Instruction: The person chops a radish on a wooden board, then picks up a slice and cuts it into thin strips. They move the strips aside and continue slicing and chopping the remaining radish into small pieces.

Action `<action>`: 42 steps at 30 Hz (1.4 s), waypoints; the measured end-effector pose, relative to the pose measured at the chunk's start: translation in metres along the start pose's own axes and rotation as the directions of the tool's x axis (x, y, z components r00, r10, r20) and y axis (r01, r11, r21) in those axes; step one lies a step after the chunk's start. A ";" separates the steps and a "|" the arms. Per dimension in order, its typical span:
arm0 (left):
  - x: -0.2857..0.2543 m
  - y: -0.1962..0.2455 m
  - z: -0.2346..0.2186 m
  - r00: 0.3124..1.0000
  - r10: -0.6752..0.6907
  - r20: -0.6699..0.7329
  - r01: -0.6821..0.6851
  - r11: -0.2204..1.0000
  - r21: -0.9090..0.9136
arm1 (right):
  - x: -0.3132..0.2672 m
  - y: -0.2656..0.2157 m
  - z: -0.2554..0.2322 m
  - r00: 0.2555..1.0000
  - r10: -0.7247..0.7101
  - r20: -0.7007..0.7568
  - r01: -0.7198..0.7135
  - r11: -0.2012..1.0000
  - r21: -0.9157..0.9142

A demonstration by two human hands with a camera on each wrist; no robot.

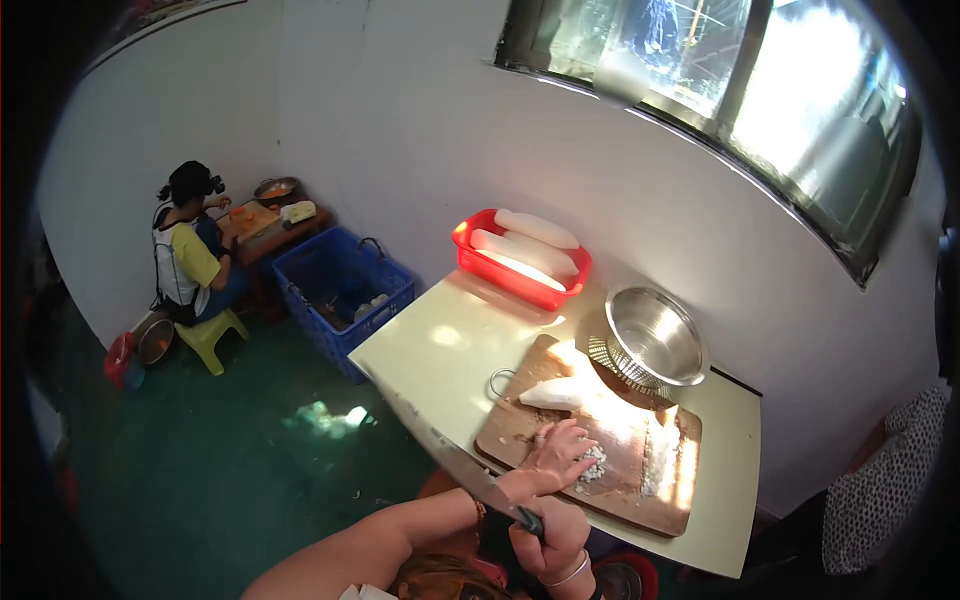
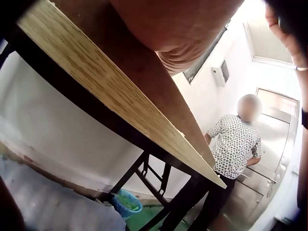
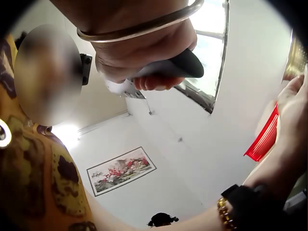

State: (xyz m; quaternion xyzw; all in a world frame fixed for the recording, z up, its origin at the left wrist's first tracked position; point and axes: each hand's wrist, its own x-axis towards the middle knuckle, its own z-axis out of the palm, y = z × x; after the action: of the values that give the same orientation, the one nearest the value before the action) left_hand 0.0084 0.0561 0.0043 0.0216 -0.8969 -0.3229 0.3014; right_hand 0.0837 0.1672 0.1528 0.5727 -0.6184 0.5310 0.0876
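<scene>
My right hand (image 1: pixel 552 540) grips the dark handle of a kitchen knife (image 1: pixel 455 452), whose long blade points up and left past the table's near edge. In the right wrist view the fingers curl round that handle (image 3: pixel 185 65). My left hand (image 1: pixel 560 455) rests on the wooden cutting board (image 1: pixel 625 507), its fingers spread at a small pile of diced white radish (image 1: pixel 592 464). A tapered piece of white radish (image 1: pixel 552 394) lies behind the left hand. On the board's right side is a row of pale cut pieces (image 1: pixel 660 455) in bright sunlight.
A red basket (image 1: pixel 515 284) with long white radishes stands at the table's back, left of a steel bowl (image 1: pixel 655 335) set on a strainer. A blue crate (image 1: pixel 345 290) is on the floor. Another person (image 1: pixel 190 250) sits at a low table; a person in patterned clothing (image 1: pixel 885 485) stands right.
</scene>
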 end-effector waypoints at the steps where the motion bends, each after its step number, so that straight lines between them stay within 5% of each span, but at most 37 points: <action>1: 0.000 -0.001 0.002 1.000 0.001 0.002 -0.001 1.000 0.004 | -0.001 0.005 0.004 0.998 -0.036 0.042 0.033 0.998 0.059; 7: 0.002 0.002 -0.001 0.999 0.027 0.021 -0.029 0.996 0.089 | -0.012 -0.001 -0.008 0.999 0.029 0.024 -0.030 0.998 0.054; 13: 0.003 -0.012 0.007 0.991 0.132 -0.035 -0.125 0.978 0.165 | -0.066 -0.003 -0.052 0.938 0.169 -0.303 -0.173 0.985 0.011; 16: 0.004 -0.007 0.004 0.993 0.118 -0.027 -0.111 0.976 0.187 | -0.101 0.010 -0.047 0.722 0.191 -0.665 -0.013 0.965 0.263; 23: 0.004 -0.023 0.010 0.996 0.090 -0.009 -0.087 0.985 0.148 | -0.125 -0.004 -0.084 0.455 -0.029 -0.890 0.107 0.994 0.022; 26: 0.006 -0.034 0.016 0.992 0.123 -0.016 -0.118 0.979 0.166 | -0.135 0.003 -0.086 0.485 -0.062 -0.872 0.071 0.997 -0.032; 27: 0.006 -0.030 0.018 0.992 0.123 -0.021 -0.118 0.981 0.151 | -0.139 -0.001 -0.088 0.587 0.074 -0.806 -0.068 0.997 0.042; 28: 0.006 -0.028 0.016 0.992 0.121 -0.021 -0.117 0.983 0.144 | -0.140 -0.011 -0.086 0.588 0.321 -0.742 -0.360 0.926 0.115; 30: 0.004 -0.033 0.013 0.991 0.131 -0.027 -0.126 0.983 0.133 | -0.136 0.000 -0.078 0.610 0.492 -0.621 -0.552 0.826 0.112; 32: 0.006 -0.039 0.018 0.986 0.156 -0.055 -0.150 0.983 0.108 | -0.126 0.003 -0.069 0.657 0.495 -0.569 -0.575 0.817 0.046; 37: 0.006 -0.038 0.014 0.989 0.144 -0.038 -0.139 0.984 0.107 | -0.118 0.012 -0.058 0.610 0.652 -0.451 -0.720 0.694 0.031; 40: 0.008 -0.033 0.016 0.990 0.137 -0.043 -0.132 0.987 0.089 | -0.122 0.026 -0.054 0.616 0.666 -0.420 -0.738 0.675 -0.013; 41: 0.008 -0.034 0.018 0.989 0.136 -0.056 -0.132 0.988 0.078 | -0.131 0.046 -0.045 0.707 0.501 -0.500 -0.616 0.783 -0.087; 42: 0.007 -0.035 0.017 0.989 0.130 -0.064 -0.125 0.989 0.077 | -0.128 0.043 -0.050 0.678 0.564 -0.471 -0.670 0.738 -0.080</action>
State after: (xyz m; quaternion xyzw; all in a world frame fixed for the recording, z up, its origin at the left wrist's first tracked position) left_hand -0.0119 0.0364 -0.0234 -0.0137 -0.8967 -0.2690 0.3513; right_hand 0.0660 0.2740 0.0581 0.1854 -0.8032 0.5569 0.1019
